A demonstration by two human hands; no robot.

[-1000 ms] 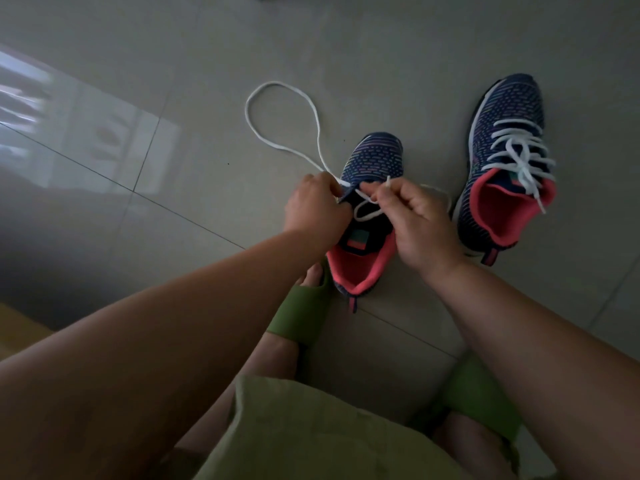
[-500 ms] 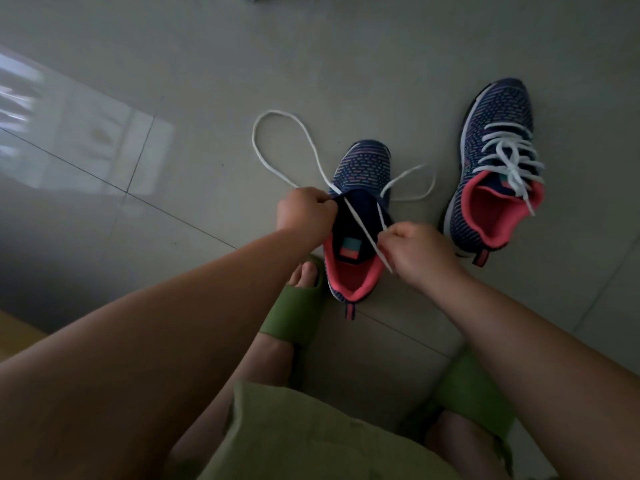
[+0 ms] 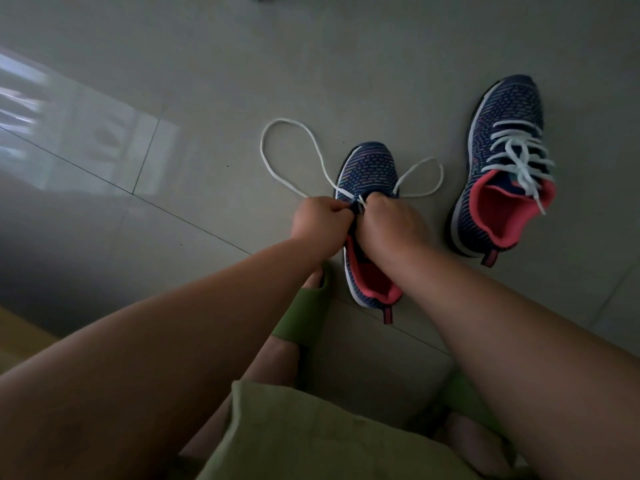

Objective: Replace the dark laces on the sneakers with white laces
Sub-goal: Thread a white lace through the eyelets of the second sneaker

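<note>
A navy knit sneaker [image 3: 369,171] with a pink lining stands on the floor in front of me, toe pointing away. A white lace [image 3: 277,123] runs through its lowest eyelets; one loop lies on the floor to its left and a smaller loop to its right. My left hand [image 3: 320,221] grips the left side of the shoe's throat. My right hand [image 3: 391,225] pinches the lace over the tongue and hides the eyelets. A second matching sneaker [image 3: 504,168] stands to the right, laced in white.
Grey floor tiles with a bright window reflection at the left. My feet wear green slides [image 3: 303,317], the left one right beside the near sneaker's heel. Green shorts fill the bottom of the view.
My right hand has moved from beside the shoe's heel up to the tongue, next to my left hand. The lace it held taut across the opening no longer shows there.
</note>
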